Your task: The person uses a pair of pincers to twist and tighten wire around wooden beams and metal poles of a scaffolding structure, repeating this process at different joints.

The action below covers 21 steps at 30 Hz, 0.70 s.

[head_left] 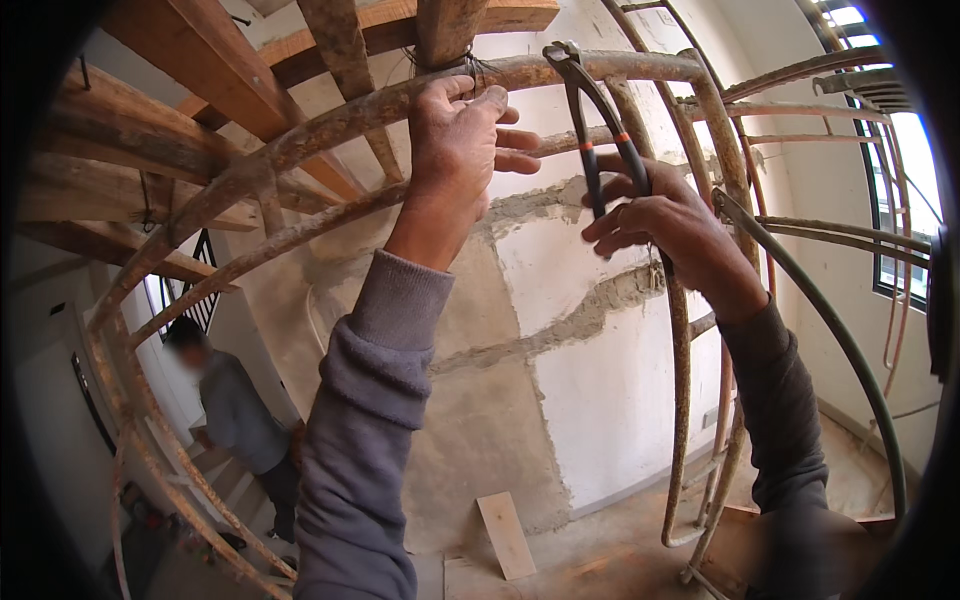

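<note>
My left hand (452,145) is raised to a rusty scaffold tube (345,115), its thumb and forefinger pinched at a thin dark tie wire (478,68). Its other fingers stretch out to the right. The wire loops round the foot of a wooden post (447,35) where that meets the tube; its ends are too fine to follow. In my right hand (665,225) are end-cutting nippers (590,100) with dark handles and orange-red bands. Their jaws point up in front of the tube, right of my left hand, and the handles are spread somewhat apart.
Timber beams (200,65) lie overhead at the left. Scaffold frames (685,400) stand at right, with a curved dark tube (840,330) beside my right arm. A person (245,410) stands lower left. A board (506,535) leans near the patched wall (480,420).
</note>
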{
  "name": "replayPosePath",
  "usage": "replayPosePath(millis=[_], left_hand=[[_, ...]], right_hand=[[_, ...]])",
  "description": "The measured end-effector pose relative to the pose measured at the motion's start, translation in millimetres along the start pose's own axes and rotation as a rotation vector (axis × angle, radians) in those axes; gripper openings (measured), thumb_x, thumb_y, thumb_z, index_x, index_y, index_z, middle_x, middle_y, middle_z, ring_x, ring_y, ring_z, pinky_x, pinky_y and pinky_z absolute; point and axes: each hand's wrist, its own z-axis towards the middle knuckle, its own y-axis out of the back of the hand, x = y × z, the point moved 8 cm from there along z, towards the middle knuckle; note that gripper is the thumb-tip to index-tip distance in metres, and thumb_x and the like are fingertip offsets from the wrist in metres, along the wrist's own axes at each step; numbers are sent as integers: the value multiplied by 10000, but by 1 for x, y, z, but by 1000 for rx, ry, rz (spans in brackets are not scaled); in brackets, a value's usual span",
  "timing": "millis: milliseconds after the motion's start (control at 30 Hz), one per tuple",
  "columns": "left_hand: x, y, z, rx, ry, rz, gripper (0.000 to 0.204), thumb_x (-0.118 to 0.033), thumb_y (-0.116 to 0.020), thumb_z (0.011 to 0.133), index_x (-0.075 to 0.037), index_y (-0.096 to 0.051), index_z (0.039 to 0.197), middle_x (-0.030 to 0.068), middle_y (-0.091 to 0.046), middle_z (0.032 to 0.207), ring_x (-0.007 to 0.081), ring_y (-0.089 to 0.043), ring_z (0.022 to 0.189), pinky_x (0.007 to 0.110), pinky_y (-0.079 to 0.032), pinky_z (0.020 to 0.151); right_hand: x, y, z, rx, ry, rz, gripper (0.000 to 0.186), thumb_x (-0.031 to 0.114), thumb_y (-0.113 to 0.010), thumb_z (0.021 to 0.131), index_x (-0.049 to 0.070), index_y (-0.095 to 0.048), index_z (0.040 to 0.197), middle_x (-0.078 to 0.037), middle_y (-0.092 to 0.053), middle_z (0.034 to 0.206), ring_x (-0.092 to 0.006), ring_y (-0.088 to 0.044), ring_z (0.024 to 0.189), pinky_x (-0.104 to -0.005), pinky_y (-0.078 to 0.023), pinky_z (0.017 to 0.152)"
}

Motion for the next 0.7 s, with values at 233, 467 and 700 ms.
replayPosePath(millis=[233,467,700], left_hand=[[-4,-4,16,-120,77,-9,217,-65,-503,990,84,-488,1147,207,-635,929,275,-719,724,319,-645,525],[1,7,32,-165,46,112,192,-96,-580,972,64,-554,1075,172,-667,835,232,-714,647,284,-619,483],[-1,8,40,-192,20,79,142,-71,-636,935,51,-595,995,153,-677,765,206,-686,548,268,-578,404]], right_hand=[[29,28,39,-88,74,-643,664,-23,-477,750,-56,-421,1411,-183,-508,1099,-249,-649,970,-367,-596,819],[47,23,44,-149,176,-805,523,-57,-464,794,-40,-505,1315,-229,-616,966,-328,-674,842,-440,-549,761],[56,28,54,-217,228,-972,411,-62,-445,831,-57,-551,1228,-259,-639,928,-361,-688,819,-465,-539,753]])
